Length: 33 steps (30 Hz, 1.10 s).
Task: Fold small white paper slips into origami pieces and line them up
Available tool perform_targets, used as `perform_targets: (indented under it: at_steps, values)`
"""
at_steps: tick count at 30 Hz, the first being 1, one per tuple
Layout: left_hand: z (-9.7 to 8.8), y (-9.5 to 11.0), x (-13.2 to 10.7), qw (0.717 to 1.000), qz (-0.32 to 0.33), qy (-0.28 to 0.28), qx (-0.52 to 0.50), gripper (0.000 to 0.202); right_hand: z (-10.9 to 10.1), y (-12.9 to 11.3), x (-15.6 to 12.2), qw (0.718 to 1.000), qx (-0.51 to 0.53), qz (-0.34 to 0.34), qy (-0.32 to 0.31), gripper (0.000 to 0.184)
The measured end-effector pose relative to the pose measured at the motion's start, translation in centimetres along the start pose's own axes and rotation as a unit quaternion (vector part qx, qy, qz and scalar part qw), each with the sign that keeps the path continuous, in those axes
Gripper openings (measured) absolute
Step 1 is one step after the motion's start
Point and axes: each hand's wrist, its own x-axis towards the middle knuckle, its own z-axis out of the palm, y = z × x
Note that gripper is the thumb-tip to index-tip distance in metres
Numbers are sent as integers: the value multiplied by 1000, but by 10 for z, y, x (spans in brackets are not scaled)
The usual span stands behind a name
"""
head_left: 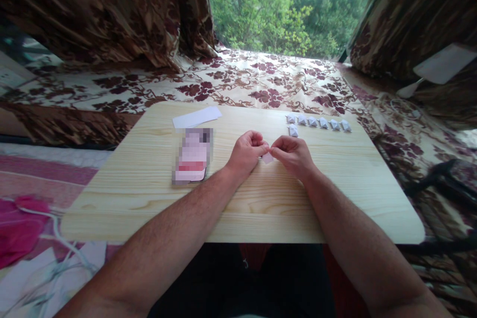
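Both my hands meet over the middle of a pale wooden table. My left hand and my right hand are closed in a pinch on a small piece of white paper held between them just above the tabletop. A row of several small folded white paper pieces lies at the far right of the table, with one more folded piece just in front of the row's left end. A strip of white paper lies at the far left.
A phone lies face up left of my left hand. Floral cloth covers the surface behind the table, curtains hang on both sides of a window. Pink fabric and white cords lie at the lower left.
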Motion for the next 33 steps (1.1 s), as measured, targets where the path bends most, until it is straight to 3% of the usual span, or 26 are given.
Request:
perform_targets:
  at_steps: [12,17,23,33]
  values:
    - [3,5,-5,998,-34,-26,-51,42,-8,0,1,996,76,34,-33,24]
    - [2,4,0,999,-16,-1,-34,40,-7,2,5,994,96,43,11,23]
    - [-2,4,2,999,27,-38,18,49,-8,9,9,987,117,48,97,25]
    - [-3,5,4,996,71,29,47,28,-8,8,9,991,81,40,95,23]
